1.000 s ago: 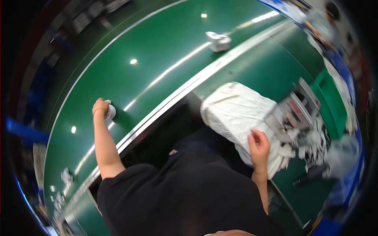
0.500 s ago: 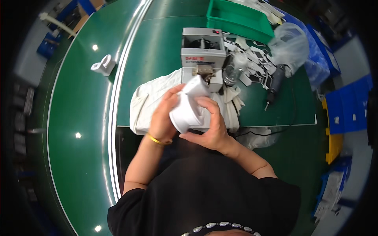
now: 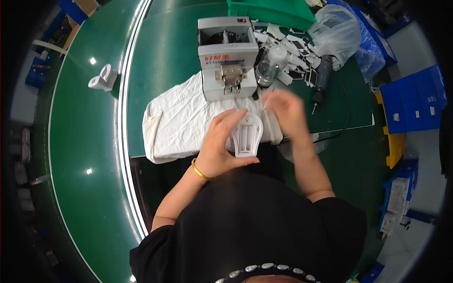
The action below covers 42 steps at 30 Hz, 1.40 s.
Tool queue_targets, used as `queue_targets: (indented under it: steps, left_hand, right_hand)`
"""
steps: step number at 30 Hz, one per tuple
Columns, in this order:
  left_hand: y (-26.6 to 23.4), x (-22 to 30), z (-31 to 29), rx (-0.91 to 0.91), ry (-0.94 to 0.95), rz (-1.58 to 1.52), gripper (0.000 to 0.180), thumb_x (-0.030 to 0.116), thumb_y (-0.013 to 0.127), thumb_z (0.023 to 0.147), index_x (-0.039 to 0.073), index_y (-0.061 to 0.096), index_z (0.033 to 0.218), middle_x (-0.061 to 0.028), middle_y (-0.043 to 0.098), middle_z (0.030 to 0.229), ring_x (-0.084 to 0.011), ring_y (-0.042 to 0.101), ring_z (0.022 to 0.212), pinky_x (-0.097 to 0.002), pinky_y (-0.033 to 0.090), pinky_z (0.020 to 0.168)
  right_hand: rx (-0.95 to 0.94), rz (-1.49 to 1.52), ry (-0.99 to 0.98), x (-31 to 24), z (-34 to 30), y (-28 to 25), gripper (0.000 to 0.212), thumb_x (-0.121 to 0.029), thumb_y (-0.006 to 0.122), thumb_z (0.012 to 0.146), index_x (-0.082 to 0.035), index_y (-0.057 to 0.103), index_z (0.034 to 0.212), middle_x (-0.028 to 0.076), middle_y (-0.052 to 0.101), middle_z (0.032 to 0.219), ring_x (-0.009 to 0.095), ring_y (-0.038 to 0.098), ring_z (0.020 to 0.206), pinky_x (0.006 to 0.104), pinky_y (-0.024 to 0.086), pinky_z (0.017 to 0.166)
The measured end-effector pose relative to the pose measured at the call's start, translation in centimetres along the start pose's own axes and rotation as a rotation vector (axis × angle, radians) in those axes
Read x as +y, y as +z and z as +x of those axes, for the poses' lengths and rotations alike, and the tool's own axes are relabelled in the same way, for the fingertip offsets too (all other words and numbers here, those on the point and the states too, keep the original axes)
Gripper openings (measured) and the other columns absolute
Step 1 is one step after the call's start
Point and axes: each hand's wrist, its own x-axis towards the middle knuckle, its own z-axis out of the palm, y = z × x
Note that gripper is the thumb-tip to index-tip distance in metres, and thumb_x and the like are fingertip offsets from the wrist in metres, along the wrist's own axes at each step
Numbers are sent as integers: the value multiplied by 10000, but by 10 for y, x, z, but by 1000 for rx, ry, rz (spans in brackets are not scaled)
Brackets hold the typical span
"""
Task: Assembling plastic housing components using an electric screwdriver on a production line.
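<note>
My left hand (image 3: 217, 146) grips a white plastic device housing (image 3: 258, 137) by its edges, fingers along the top and thumb below. The housing's battery compartment faces up, uncovered, and I see no batteries in it. Off to the right of it, my right hand (image 3: 287, 113) is raised over the edge of the white cloth (image 3: 174, 120). Motion smears its fingers, so whether they hold anything is unclear. Just beyond both hands stands a grey tabletop machine (image 3: 229, 56) with a metal mechanism on its front. A clear plastic bottle (image 3: 267, 73) stands beside the machine.
White and black flat pieces (image 3: 297, 56) lie heaped right of the machine. An electric screwdriver (image 3: 322, 78) rests beside them, near a clear plastic bag (image 3: 335, 30). Behind is a green bin (image 3: 273, 9). Another white housing (image 3: 104, 78) sits on the green surface at left.
My right hand has let go of the white housing and moved up and right. The left hand has turned the housing so its battery compartment shows. The view has shifted slightly.
</note>
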Motion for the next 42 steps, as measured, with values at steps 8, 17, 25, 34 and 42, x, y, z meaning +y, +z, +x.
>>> queue_targets:
  steps: [8, 17, 25, 34, 42]
  left_hand:
    - [10, -4, -25, 106, -221, -257, 1301, 307, 972, 549, 30, 188, 1550, -178, 511, 1401, -334, 489, 1313, -422, 375, 1099]
    - [20, -21, -49, 88, -270, -186, 1266, 328, 968, 533, 3, 250, 1523, -178, 529, 1379, -348, 515, 1265, -423, 404, 1072]
    - [23, -26, -49, 116, -252, -90, 1268, 367, 961, 513, -11, 272, 1508, -170, 550, 1351, -356, 506, 1242, -431, 408, 1058]
    - [23, -24, -48, 106, -260, -66, 1301, 363, 961, 510, -13, 230, 1519, -170, 554, 1349, -362, 518, 1230, -437, 411, 1054]
    - [22, -25, -49, 114, -241, -52, 1330, 383, 958, 505, -39, 208, 1518, -187, 561, 1341, -368, 523, 1232, -437, 415, 1050]
  right_hand:
    - [363, -1075, -126, 40, 81, -58, 276, -246, 777, 806, -45, 676, 965, 124, 699, 925, 300, 676, 861, 401, 514, 795]
    - [309, -228, -146, -8, 35, -38, 474, -61, 579, 957, -57, 438, 1410, 106, 623, 1046, 129, 615, 711, 256, 521, 604]
    - [-318, -387, -203, -33, -39, 30, 289, -54, 647, 944, -47, 620, 1232, -6, 621, 979, 55, 545, 801, 216, 457, 762]
    - [-221, -114, -92, -12, -55, 53, 270, -54, 728, 891, -40, 654, 1151, -22, 637, 883, 33, 539, 784, 195, 419, 676]
    - [-222, -248, -105, -11, -55, 54, 236, -82, 758, 858, -66, 710, 1088, -1, 636, 913, 80, 525, 786, 227, 434, 710]
